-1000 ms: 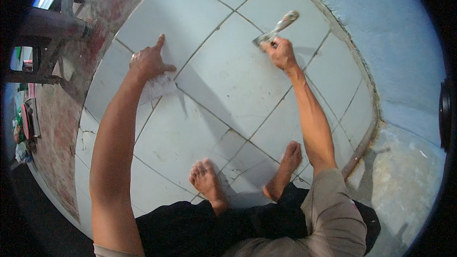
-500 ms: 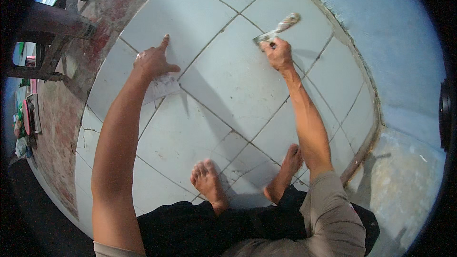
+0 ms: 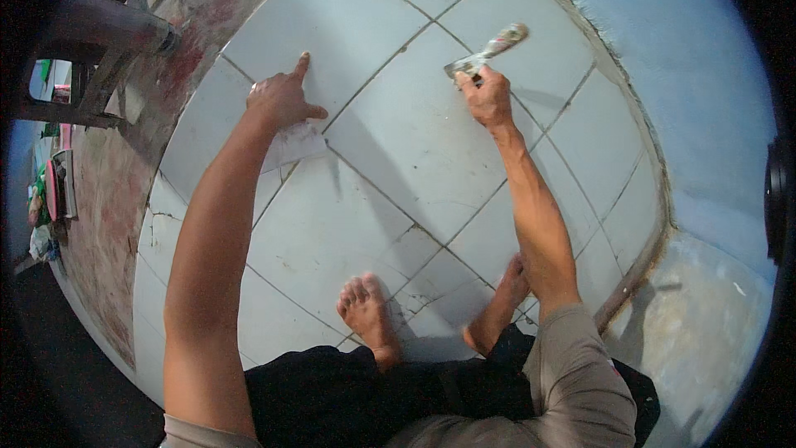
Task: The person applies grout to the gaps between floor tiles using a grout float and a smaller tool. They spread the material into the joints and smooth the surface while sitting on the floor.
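Note:
My right hand (image 3: pixel 487 98) is closed round a putty knife (image 3: pixel 504 39) with a smeared, worn handle. Its fingers grip low down, near the metal blade, and the handle points away to the right. The blade faces left over the white floor tiles (image 3: pixel 365 199); whether it touches them I cannot tell. My left hand (image 3: pixel 280 99) rests farther left with index finger and thumb spread wide, its other fingers hidden. From under its palm a thin whitish sheet (image 3: pixel 297 145) sticks out, lying over the tiles; its material is unclear.
My bare feet (image 3: pixel 365 307) are on the tiles at the near side. A blue wall (image 3: pixel 663 58) borders the tiles on the right. To the left lie a reddish rough floor (image 3: pixel 104 224), a dark wooden bench (image 3: pixel 91 33) and assorted small items (image 3: pixel 54 187).
The whole view has shifted slightly, so the floor and the left hand appear a little farther right. Both hands keep nearly the same pose; the putty knife stays in the right one.

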The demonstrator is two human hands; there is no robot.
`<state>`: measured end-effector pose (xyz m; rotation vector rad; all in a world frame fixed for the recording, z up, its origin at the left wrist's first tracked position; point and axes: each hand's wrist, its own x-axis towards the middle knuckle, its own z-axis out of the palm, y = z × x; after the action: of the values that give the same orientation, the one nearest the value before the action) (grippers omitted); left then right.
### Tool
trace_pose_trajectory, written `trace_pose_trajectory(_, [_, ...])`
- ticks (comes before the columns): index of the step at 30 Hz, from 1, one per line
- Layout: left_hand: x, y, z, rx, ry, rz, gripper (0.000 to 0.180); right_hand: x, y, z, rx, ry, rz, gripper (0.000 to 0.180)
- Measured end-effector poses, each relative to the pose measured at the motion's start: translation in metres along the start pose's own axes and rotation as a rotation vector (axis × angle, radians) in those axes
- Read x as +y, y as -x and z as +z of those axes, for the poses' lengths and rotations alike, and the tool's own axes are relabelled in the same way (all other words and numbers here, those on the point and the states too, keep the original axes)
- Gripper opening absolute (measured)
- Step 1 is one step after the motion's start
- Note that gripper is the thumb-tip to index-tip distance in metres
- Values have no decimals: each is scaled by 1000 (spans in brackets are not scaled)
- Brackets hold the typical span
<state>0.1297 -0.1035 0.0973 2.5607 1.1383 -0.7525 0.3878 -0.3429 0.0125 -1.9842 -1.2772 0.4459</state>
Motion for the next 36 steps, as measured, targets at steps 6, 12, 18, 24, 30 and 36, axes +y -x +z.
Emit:
trace_pose_trajectory(6, [-3, -1, -2, -61, 23, -6, 124, -21, -5, 7, -31, 3, 36, 35])
trace_pose_trajectory(12, [-3, -1, 1, -28, -5, -15, 123, -21, 6, 22, -123, -18, -85, 30])
trace_pose_trajectory(18, [1, 2, -3, -16, 25, -21, 125, -27, 12, 23, -180, -20, -122, 26])
trace_pose_trajectory(24, [2, 4, -8, -61, 50, -17, 126, -44, 3, 17, -83, -73, 142, 30])
trace_pose_trajectory(30, [2, 0, -5, -48, 35, -13, 125, -49, 1, 20, 49, -139, 157, 24])
trace_pose_trajectory(36, [-3, 0, -2, -17, 20, 0, 124, -52, 12, 40, -108, -93, 17, 32])
